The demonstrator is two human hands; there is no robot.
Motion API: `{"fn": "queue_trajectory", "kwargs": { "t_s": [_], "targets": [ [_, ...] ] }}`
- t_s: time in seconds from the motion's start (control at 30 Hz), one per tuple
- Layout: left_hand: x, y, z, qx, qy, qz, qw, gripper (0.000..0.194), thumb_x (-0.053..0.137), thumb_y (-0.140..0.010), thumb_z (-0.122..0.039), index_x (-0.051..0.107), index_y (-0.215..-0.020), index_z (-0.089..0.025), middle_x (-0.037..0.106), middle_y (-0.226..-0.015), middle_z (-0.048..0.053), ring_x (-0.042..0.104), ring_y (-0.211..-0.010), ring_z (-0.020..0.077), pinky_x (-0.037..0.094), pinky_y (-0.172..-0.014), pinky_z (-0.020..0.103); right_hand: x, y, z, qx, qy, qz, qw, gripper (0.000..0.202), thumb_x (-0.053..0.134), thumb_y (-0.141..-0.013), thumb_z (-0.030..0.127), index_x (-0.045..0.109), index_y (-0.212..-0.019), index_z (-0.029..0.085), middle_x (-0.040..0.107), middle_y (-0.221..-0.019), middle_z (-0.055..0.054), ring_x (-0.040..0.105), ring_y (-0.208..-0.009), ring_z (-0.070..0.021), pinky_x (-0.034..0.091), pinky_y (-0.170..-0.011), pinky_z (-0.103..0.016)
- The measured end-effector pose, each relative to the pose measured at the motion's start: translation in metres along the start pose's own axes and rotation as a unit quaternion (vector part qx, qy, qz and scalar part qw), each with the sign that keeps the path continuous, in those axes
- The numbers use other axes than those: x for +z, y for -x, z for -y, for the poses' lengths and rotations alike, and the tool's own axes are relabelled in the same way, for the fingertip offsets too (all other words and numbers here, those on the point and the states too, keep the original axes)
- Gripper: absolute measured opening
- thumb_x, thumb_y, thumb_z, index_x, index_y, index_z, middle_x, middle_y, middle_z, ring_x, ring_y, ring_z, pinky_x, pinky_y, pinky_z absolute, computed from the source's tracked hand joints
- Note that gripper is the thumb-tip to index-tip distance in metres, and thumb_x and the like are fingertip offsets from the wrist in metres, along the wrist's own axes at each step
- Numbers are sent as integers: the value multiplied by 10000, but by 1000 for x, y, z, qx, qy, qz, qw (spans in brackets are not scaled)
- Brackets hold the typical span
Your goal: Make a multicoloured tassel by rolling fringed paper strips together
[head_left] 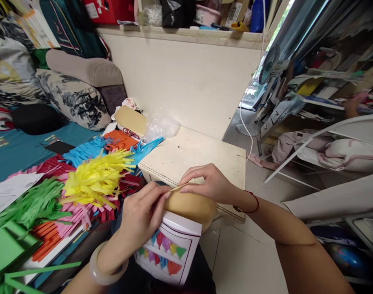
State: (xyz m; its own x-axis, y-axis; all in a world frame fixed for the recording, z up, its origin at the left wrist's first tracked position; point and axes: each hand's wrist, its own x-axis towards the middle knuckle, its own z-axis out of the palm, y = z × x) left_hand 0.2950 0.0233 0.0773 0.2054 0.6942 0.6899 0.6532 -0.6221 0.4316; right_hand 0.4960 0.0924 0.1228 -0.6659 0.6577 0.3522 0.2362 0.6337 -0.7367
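Observation:
A tan paper piece (189, 206), curved and bulging toward the right, lies over my lap. My left hand (143, 210) pinches its upper edge between thumb and fingers. Close beside it, my right hand (206, 183) is also closed on that edge, thumb below and fingers above. Whether the paper is a single sheet or a bag, I cannot tell. Just under it rests a white packet (163, 247) printed with rows of colourful tassels, partly behind my left wrist. Yellow fringed tissue paper (96, 177) lies to the left of my left hand.
Green fringed paper (36, 204), red strips and blue fringe (85, 151) spread over the bed at left. Ahead stands a cream bench top (192, 153) with a clear plastic bag (161, 124) at its corner. A white folding chair (296, 159) is at right.

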Motion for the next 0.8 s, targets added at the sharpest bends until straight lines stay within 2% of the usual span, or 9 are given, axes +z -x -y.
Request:
{"fn": "queue_trajectory", "kwargs": {
  "t_s": [0.07, 0.13, 0.33, 0.4, 0.5, 0.57, 0.63, 0.7, 0.8],
  "targets": [
    [1, -1, 0, -1, 2, 1, 1000, 133, 523, -890, -147, 633, -964, -162, 598, -738, 3, 581, -629, 92, 446, -581, 189, 1, -1, -1, 29, -19, -2, 999, 51, 718, -783, 228, 737, -793, 182, 731, -802, -22, 669, -762, -133, 517, -717, -260],
    [1, -2, 1, -9, 3, 3, 1000, 138, 517, -893, -153, 638, -956, -167, 603, -734, 4, 582, -626, 96, 445, -577, 193, 3, -1, -3, 14, -25, -25, 999, 52, 728, -775, 233, 735, -781, 181, 732, -804, -27, 668, -754, -135, 521, -703, -264],
    [5, -9, 7, -44, 13, 11, 999, 140, 500, -904, -189, 630, -857, -169, 610, -705, 1, 576, -616, 101, 429, -573, 205, 4, 2, -18, -199, 111, -82, 970, 103, 647, -861, 214, 738, -821, 242, 727, -853, -24, 668, -849, -153, 477, -846, -358],
    [7, -12, 13, -58, 12, 11, 998, 155, 493, -908, -212, 626, -841, -173, 610, -704, 2, 575, -627, 107, 426, -581, 214, -4, 4, -20, -218, 93, -74, 969, 92, 667, -850, 254, 740, -795, 259, 705, -949, -34, 645, -966, -180, 462, -903, -389],
    [11, -18, 22, -77, -1, 8, 997, 171, 482, -913, -237, 619, -831, -175, 616, -719, 6, 580, -664, 121, 423, -612, 230, -16, 5, -18, -146, -27, -92, 985, 128, 676, -834, 363, 739, -813, 254, 621, -1151, -65, 576, -1118, -221, 473, -932, -410],
    [15, -20, 27, -82, -5, 9, 997, 181, 474, -916, -246, 612, -822, -175, 620, -727, 8, 583, -673, 127, 422, -628, 240, -18, 2, -19, -91, -53, -88, 991, 241, 706, -806, 364, 710, -1030, 276, 527, -1306, -72, 538, -1171, -227, 464, -964, -413],
    [17, -21, 30, -84, -7, 11, 996, 193, 466, -920, -257, 606, -814, -178, 615, -721, 8, 586, -681, 134, 419, -632, 246, -14, -6, -25, -57, -36, -39, 997, 541, 713, -802, 297, 537, -1313, 317, 489, -1353, -70, 577, -1077, -179, 478, -954, -378],
    [18, -21, 32, -90, -13, 2, 996, 188, 451, -926, -266, 613, -888, -179, 628, -776, 16, 589, -687, 134, 422, -641, 249, -9, -18, -36, -27, -27, 6, 999, 751, 664, -828, 225, 290, -1471, 331, 540, -1286, -64, 602, -869, -105, 517, -865, -304],
    [17, -22, 33, -128, -44, -27, 990, 269, 434, -932, -288, 544, -1150, -175, 634, -994, 50, 562, -607, 102, 417, -608, 244, -14, -47, -63, 2, -5, -41, 999, 868, 599, -833, 149, 93, -1518, 318, 580, -1226, -60, 580, -808, -92, 525, -752, -224]
  ]
}}
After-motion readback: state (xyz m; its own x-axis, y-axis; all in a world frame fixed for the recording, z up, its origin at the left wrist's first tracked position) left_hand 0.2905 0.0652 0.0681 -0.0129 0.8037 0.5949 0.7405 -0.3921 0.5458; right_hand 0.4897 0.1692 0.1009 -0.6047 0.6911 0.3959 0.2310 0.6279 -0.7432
